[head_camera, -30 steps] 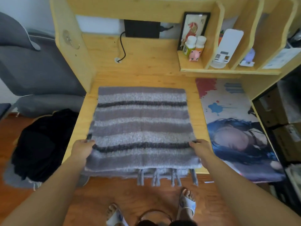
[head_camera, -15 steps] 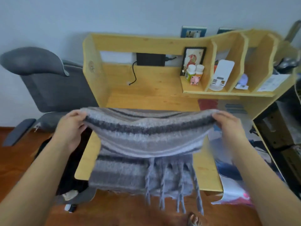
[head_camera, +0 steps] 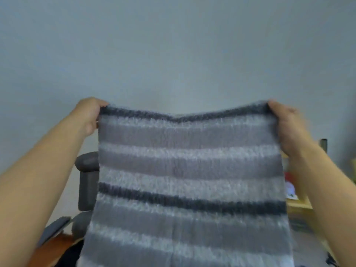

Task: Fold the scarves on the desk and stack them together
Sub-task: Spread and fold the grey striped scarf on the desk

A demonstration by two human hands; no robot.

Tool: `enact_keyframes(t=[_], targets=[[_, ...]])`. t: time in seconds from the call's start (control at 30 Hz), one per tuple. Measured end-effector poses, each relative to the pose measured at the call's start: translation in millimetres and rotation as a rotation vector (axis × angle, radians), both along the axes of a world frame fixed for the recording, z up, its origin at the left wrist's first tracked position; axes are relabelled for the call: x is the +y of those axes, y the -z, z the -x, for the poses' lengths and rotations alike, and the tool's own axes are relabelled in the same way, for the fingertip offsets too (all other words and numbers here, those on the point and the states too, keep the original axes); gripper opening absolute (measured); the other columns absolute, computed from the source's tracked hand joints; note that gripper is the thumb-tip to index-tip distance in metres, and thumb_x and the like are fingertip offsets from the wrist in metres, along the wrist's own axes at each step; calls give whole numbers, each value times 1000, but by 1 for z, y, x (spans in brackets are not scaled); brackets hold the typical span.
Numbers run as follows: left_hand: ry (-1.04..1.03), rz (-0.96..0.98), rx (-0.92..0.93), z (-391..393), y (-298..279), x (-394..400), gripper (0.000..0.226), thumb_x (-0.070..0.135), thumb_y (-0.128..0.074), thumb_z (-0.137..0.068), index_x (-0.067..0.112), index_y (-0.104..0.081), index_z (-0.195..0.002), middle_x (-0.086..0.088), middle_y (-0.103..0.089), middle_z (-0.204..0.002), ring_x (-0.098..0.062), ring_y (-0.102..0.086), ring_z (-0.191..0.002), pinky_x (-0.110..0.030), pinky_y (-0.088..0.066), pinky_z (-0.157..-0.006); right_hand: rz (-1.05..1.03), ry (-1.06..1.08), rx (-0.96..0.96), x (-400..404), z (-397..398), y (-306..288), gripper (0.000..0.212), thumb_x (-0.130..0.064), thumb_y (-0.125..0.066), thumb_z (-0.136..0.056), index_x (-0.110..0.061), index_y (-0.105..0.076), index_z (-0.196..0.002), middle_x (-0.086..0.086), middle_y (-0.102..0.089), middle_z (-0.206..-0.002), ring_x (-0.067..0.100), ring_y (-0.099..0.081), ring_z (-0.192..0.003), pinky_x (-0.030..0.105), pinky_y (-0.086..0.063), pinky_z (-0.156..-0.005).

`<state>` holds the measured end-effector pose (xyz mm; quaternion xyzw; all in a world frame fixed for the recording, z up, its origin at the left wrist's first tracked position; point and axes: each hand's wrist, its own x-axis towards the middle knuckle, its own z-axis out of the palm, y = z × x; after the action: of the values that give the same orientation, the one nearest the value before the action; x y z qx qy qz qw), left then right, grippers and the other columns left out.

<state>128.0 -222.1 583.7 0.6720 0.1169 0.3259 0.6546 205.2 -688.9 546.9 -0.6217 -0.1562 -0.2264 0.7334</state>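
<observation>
The striped scarf is held up in the air before a plain wall, its top edge pinched at one corner by the curled fingers of the left hand and at the other by those of the right hand, so the step in hand is judged to be the hanging-out of the cloth ahead of a fold. From between the two grips the edge sags slightly at its middle, and below the fingers the fuzzy knit falls in pale grey, mauve and dark bands, its lower end cut off by the frame. For the next move, the two corners would probably need to be brought together or lowered evenly, so that the halves are matched before the piece is laid down for stacking.
</observation>
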Motion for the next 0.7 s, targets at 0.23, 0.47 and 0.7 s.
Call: enact_keyframes(t=[0.23,0.47,0.7], targets=[[-5,40,-126,4,26,12,27,6,-52,-101,23,-56,-82,3,-61,-85,-14,-60,-78,-26,-49,-66,103,77,-25,-13,-1,20,37,-53,-79,-71,-17,-77,-75,-9,-74,-75,7,-67,-76,27,-53,-77],[-111,27,-177,-18,54,-9,23,11,-62,-97,22,-60,-77,-3,-61,-88,-17,-57,-90,-31,-47,-82,271,429,-73,-10,-2,44,10,-18,-70,-94,-10,-74,-98,1,-70,-98,9,-61,-90,1,-41,-66],[-147,53,6,-40,84,-6,28,12,-62,-97,22,-55,-72,-1,-54,-78,-16,-51,-73,-26,-44,-65,166,323,189,-12,-2,78,16,-14,-73,-92,-11,-72,-108,-1,-68,-89,10,-62,-80,17,-51,-71]])
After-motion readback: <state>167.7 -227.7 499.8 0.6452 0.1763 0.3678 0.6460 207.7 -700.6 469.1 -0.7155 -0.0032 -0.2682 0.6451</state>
